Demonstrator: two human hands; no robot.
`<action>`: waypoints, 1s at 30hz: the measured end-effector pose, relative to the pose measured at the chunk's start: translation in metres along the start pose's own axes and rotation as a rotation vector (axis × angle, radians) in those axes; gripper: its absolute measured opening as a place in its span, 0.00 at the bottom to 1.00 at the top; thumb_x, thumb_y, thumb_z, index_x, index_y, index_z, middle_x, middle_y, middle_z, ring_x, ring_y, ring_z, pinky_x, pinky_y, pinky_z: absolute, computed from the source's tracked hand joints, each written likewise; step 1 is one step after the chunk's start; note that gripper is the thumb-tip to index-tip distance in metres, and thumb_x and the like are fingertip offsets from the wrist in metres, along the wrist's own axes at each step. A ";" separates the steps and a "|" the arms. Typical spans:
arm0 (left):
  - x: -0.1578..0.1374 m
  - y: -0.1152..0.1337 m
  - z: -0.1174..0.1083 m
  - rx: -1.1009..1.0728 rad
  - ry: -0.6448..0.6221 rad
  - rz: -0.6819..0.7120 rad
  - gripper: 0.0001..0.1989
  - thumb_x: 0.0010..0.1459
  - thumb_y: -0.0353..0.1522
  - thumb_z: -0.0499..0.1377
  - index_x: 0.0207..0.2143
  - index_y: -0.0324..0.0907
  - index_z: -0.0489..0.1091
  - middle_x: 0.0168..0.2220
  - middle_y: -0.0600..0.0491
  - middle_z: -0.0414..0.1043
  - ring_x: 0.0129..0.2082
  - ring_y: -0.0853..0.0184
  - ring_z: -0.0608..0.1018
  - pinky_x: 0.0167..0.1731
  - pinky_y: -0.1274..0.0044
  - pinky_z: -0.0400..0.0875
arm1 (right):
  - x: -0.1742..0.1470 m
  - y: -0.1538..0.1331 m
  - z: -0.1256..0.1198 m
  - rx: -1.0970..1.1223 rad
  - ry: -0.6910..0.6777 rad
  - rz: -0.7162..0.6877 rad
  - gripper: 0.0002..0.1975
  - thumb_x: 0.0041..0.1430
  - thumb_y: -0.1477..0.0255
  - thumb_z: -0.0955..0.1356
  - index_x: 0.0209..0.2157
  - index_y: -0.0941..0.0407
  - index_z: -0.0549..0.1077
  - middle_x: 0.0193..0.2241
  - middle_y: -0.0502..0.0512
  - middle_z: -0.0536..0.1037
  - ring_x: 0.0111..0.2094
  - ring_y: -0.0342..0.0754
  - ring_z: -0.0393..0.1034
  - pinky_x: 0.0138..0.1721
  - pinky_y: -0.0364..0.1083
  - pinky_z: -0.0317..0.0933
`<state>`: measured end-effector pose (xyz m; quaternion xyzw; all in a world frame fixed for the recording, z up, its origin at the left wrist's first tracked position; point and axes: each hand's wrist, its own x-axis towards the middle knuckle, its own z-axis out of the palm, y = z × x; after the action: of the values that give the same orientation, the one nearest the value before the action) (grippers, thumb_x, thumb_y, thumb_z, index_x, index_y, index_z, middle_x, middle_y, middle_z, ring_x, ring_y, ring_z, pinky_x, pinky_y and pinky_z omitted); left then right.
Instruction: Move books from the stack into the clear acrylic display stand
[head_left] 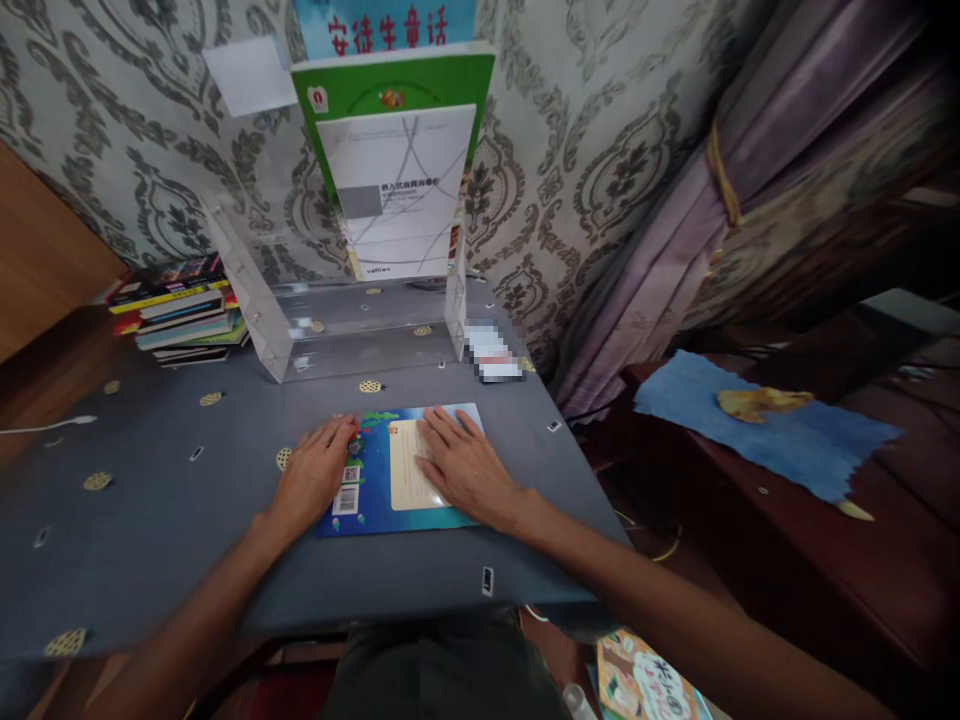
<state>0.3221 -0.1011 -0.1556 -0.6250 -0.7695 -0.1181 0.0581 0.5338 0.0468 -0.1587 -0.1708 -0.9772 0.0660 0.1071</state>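
A blue book (375,500) lies on the table with its back cover up, showing a barcode, a QR code and a cream text panel. My left hand (315,468) rests along its left edge, fingers close together and the thumb hidden. Across the right part of the cover, my right hand (469,465) lies flat with fingers outstretched, partly covering the cream panel. Behind the book stands a clear acrylic stand (259,310). A green-bordered book with a white sheet (405,200) on its front stands upright at the stand's back.
A stack of books (191,315) sits at the back left of the grey patterned table (165,520). A blurred-out object (493,352) lies right of the stand. To the right, a blue cloth (765,425) covers part of a dark red surface. More books (649,680) lie below.
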 end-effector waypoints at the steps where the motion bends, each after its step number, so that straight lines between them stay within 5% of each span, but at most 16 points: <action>1: 0.000 0.000 0.001 -0.010 -0.002 -0.002 0.17 0.68 0.26 0.45 0.54 0.40 0.68 0.58 0.42 0.72 0.57 0.53 0.75 0.52 0.60 0.72 | -0.002 0.002 -0.001 -0.006 0.000 0.025 0.26 0.72 0.65 0.59 0.63 0.65 0.65 0.65 0.70 0.65 0.68 0.61 0.55 0.67 0.63 0.52; 11: 0.008 -0.012 -0.011 -0.166 -0.020 0.049 0.18 0.67 0.29 0.46 0.54 0.42 0.69 0.53 0.45 0.76 0.51 0.56 0.77 0.49 0.63 0.74 | -0.007 0.003 0.000 -0.038 0.056 0.112 0.25 0.70 0.66 0.60 0.62 0.65 0.67 0.64 0.73 0.65 0.68 0.62 0.56 0.66 0.62 0.53; 22: 0.035 -0.052 -0.009 -0.629 -0.063 -0.107 0.19 0.64 0.32 0.49 0.54 0.43 0.70 0.45 0.49 0.81 0.46 0.60 0.81 0.47 0.67 0.73 | -0.005 0.002 -0.004 -0.048 -0.017 0.133 0.25 0.70 0.67 0.61 0.63 0.65 0.66 0.66 0.71 0.64 0.69 0.62 0.55 0.67 0.62 0.51; 30: 0.038 -0.059 0.003 -0.848 -0.003 -0.142 0.18 0.61 0.31 0.50 0.52 0.41 0.68 0.43 0.49 0.82 0.45 0.63 0.81 0.49 0.69 0.72 | 0.033 -0.034 0.002 0.027 -0.084 0.009 0.28 0.72 0.62 0.58 0.65 0.64 0.63 0.67 0.68 0.62 0.69 0.59 0.53 0.68 0.61 0.50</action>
<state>0.2571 -0.0753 -0.1560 -0.5391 -0.6941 -0.4266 -0.2134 0.4922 0.0262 -0.1490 -0.1706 -0.9791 0.0870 0.0680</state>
